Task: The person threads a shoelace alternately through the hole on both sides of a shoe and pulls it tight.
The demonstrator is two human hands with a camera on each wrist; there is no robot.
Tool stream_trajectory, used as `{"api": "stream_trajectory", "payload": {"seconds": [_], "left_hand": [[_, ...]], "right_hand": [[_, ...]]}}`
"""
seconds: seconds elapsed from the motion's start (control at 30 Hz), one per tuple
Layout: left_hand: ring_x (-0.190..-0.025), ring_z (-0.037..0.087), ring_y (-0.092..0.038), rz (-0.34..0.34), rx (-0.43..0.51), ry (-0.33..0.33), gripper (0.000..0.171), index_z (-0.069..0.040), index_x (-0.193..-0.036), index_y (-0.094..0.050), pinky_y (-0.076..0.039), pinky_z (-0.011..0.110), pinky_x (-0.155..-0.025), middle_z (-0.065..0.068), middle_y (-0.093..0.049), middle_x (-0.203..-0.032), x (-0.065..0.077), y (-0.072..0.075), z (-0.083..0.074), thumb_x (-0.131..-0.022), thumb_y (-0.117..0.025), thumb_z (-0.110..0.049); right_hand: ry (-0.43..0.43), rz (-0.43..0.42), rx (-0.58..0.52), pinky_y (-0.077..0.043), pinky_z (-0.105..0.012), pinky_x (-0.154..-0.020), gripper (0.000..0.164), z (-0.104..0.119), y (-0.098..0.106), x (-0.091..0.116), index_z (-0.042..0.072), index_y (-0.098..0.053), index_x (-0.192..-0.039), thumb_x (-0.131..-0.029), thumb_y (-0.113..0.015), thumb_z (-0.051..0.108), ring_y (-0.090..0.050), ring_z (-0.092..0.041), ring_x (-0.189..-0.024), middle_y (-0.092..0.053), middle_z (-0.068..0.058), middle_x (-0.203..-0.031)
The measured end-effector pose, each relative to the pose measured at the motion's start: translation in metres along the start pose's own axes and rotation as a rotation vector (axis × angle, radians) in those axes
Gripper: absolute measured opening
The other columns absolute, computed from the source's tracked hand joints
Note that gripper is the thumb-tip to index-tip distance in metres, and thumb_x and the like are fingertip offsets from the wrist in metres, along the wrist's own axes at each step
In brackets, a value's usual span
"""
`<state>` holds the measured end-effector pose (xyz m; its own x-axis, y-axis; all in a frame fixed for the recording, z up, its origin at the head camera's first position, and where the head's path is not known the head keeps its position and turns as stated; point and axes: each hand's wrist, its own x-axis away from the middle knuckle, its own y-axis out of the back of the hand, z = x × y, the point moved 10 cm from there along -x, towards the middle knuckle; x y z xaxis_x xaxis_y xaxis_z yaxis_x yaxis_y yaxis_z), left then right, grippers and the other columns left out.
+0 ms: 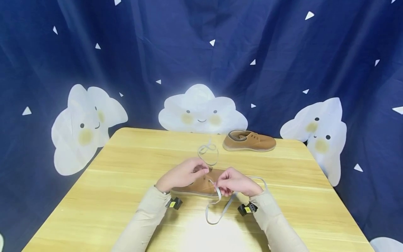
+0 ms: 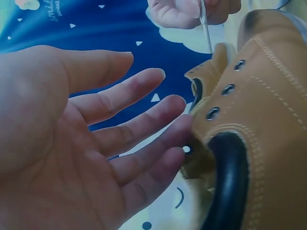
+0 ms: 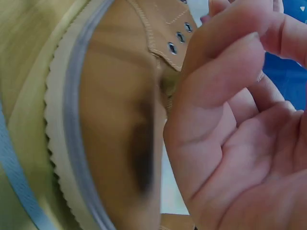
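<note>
A tan brown shoe (image 1: 192,187) lies in front of me, with a row of metal eyelets visible in the left wrist view. My right hand (image 1: 237,182) pinches a pale grey shoelace (image 1: 207,214) close to its tip, just above the eyelets. The lace hangs from those fingers and loops onto the table. In the left wrist view my left hand (image 2: 110,139) has its fingers spread and loosely bent, with the fingertips at the edge of the shoe's eyelet flap. Whether they touch it is hard to tell. No lace shows in that hand.
On the wooden table (image 1: 126,157), a matching brown shoe (image 1: 264,142) stands at the back right. Further lengths of lace (image 1: 218,154) lie coiled behind the near shoe. A dark blue curtain (image 1: 189,63) with white clouds hangs behind the table.
</note>
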<state>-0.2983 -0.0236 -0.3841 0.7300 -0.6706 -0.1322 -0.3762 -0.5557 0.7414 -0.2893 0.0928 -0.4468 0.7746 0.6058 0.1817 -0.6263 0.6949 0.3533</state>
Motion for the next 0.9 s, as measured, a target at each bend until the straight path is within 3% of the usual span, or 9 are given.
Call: {"api": "stream_trajectory", "payload": {"seconds": [0.2,0.4,0.53,0.67,0.9], "left_hand": [[-0.116,0.022,-0.069,0.032,-0.01,0.003,0.028,-0.002,-0.123,-0.068,-0.057,0.037,-0.1,0.007,-0.072,-0.121,-0.003,-0.011,0.001,-0.106,-0.056,-0.022],[-0.119,0.023,-0.069,0.043,-0.014,0.007,0.028,-0.005,-0.124,-0.067,-0.056,0.04,-0.103,0.007,-0.071,-0.124,-0.004,-0.016,0.004,-0.107,-0.056,-0.024],[-0.12,0.022,-0.068,0.048,0.0,0.011,0.028,-0.007,-0.126,-0.067,-0.055,0.039,-0.105,0.006,-0.071,-0.126,-0.005,-0.019,0.006,-0.106,-0.056,-0.025],[-0.12,0.021,-0.067,0.056,0.035,0.004,0.029,-0.008,-0.127,-0.066,-0.054,0.039,-0.106,0.006,-0.07,-0.127,-0.008,-0.023,0.009,-0.106,-0.056,-0.025],[-0.123,0.024,-0.066,0.058,0.143,0.018,0.029,-0.009,-0.128,-0.066,-0.053,0.044,-0.107,0.007,-0.07,-0.128,-0.012,-0.027,0.018,-0.106,-0.057,-0.025]], "right_hand": [[-0.059,-0.017,-0.027,-0.043,-0.018,-0.048,0.025,-0.012,-0.002,-0.004,-0.004,-0.071,-0.075,-0.094,-0.06,0.009,-0.05,-0.006,-0.048,-0.059,0.005,-0.055],[-0.083,-0.034,-0.087,-0.043,-0.018,-0.048,0.025,-0.016,-0.003,-0.007,-0.01,-0.072,-0.082,-0.093,-0.058,0.008,-0.05,-0.007,-0.049,-0.059,0.005,-0.055],[-0.077,-0.039,-0.111,-0.043,-0.018,-0.047,0.025,-0.017,-0.006,-0.009,-0.002,-0.071,-0.076,-0.095,-0.058,0.008,-0.05,-0.007,-0.048,-0.059,0.005,-0.055],[-0.062,-0.05,-0.125,-0.042,-0.017,-0.045,0.032,-0.017,-0.007,-0.01,0.006,-0.065,-0.067,-0.099,-0.059,0.01,-0.048,-0.006,-0.045,-0.057,0.006,-0.052],[-0.062,-0.068,-0.117,-0.042,-0.018,-0.043,0.038,-0.015,-0.008,-0.01,0.007,-0.063,-0.065,-0.102,-0.061,0.017,-0.047,-0.005,-0.04,-0.054,0.006,-0.049]]}}
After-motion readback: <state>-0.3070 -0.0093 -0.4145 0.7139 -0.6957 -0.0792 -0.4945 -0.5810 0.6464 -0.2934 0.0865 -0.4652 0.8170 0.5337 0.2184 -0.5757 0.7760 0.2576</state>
